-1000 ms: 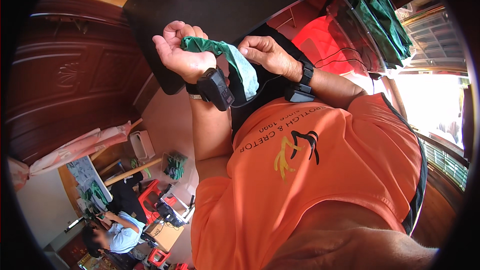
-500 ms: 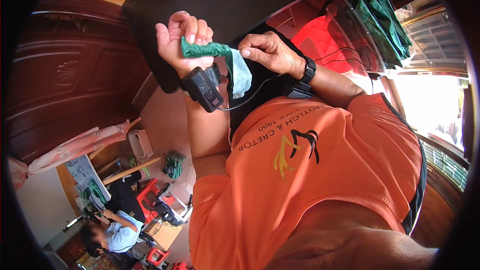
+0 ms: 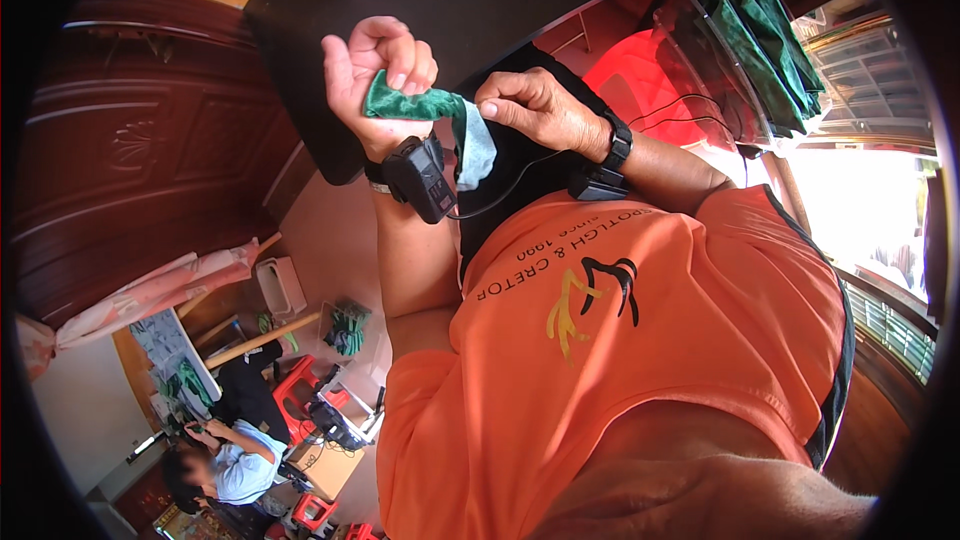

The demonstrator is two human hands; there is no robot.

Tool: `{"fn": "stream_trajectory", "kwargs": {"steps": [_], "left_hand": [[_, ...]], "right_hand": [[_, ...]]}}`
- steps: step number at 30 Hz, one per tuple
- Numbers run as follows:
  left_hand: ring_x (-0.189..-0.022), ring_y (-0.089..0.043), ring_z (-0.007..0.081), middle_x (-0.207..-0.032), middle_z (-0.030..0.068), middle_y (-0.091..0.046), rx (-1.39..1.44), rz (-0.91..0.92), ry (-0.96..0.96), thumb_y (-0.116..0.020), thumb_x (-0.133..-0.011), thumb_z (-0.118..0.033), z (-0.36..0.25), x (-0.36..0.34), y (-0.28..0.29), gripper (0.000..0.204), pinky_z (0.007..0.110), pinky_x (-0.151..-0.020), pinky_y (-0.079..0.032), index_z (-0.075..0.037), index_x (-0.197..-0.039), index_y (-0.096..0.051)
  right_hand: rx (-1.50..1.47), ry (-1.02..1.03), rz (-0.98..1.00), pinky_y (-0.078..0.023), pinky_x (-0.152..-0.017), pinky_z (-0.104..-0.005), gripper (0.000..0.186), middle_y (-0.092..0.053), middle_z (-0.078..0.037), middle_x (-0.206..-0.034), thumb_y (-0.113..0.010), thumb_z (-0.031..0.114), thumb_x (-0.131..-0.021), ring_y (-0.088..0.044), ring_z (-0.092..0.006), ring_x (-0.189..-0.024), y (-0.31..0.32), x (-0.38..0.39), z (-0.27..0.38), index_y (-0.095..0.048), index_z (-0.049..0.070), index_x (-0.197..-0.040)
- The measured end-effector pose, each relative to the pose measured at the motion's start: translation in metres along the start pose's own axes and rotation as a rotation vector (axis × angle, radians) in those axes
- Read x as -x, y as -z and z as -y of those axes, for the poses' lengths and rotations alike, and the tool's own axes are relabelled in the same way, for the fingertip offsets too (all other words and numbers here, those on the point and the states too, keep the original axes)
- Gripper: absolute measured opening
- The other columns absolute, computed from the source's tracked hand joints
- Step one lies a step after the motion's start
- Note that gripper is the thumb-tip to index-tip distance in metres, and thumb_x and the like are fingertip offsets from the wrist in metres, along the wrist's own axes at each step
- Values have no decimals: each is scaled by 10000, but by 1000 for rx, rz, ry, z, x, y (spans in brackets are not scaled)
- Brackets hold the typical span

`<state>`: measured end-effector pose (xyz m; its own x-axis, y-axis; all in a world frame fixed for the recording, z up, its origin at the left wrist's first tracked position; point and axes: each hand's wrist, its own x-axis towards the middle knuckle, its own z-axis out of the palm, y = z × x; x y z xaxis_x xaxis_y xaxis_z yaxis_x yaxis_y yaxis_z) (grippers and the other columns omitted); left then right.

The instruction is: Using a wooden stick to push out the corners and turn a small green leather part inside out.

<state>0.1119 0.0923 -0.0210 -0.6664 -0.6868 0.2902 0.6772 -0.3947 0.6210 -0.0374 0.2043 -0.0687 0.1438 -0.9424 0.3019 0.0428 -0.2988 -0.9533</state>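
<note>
A strip of green velvet fabric (image 3: 412,106), pale grey-green on its reverse side, stretches between my two hands above my lap. My left hand (image 3: 372,62) is palm up, its fingers curled over the velvet end that lies across the palm, with the thumb sticking out to the side. Thumb and forefinger of my right hand (image 3: 540,112) pinch the strip's edge where it folds over. From that pinch the pale side hangs down in a loose flap.
Beyond my hands is a black table (image 3: 450,0). At the right, a clear plastic bin (image 3: 690,50) holds folded green velvet, near a red stool (image 3: 625,90). A black cable (image 3: 515,185) runs between my wrist devices. A co-worker (image 3: 240,465) sits at lower left.
My left hand has shifted slightly up and right and turned a little at the wrist. The velvet between the hands is slacker and more bent. My right hand keeps its pinch nearly in place.
</note>
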Motion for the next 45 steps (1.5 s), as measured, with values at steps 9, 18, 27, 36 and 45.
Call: {"fn": "stream_trajectory", "kwargs": {"steps": [9, 18, 27, 36, 45], "left_hand": [[-457, -317, 104, -507, -6, -354, 52, 142, 310, -277, -954, -466, 2, -3, 16, 557, 240, -456, -260, 25, -952, -539], [-942, -582, 229, -1044, 130, -601, -464, -408, -173, -332, -945, -407, 12, 20, 5, 511, 334, -779, -471, 37, -1117, -517], [-632, -542, 114, -800, 47, -580, -643, -463, -187, -460, -907, -152, 14, 26, 1, 187, 221, -560, -435, 9, -933, -550], [-584, -538, 94, -745, 81, -614, -724, -498, -127, -447, -902, -118, 12, 27, -13, 173, 187, -495, -357, 16, -897, -557], [-497, -526, 107, -679, 96, -615, -705, -555, -151, -451, -850, -55, 7, 26, -5, 145, 186, -486, -355, 29, -913, -552]], "right_hand": [[195, 125, 67, -460, -632, -269, 192, -607, -72, -731, -552, 188, -916, -575, -144, -664, 14, 1, -11, -604, 4, -899], [571, 132, -347, -473, -534, -243, 130, -620, -71, -670, -660, 131, -829, -628, -138, -610, 17, -4, -8, -625, 15, -877], [400, -27, -372, -483, -572, -247, 167, -634, -62, -686, -669, 152, -828, -621, -104, -650, 15, -2, -1, -626, 5, -894], [385, -21, -379, -467, -558, -237, 151, -625, -52, -682, -665, 133, -830, -595, -82, -637, 14, -1, 1, -627, 3, -898], [104, -142, -386, -435, -578, -207, 152, -589, 22, -693, -658, 153, -847, -519, -39, -643, 17, 0, 1, -627, 9, -883]]}}
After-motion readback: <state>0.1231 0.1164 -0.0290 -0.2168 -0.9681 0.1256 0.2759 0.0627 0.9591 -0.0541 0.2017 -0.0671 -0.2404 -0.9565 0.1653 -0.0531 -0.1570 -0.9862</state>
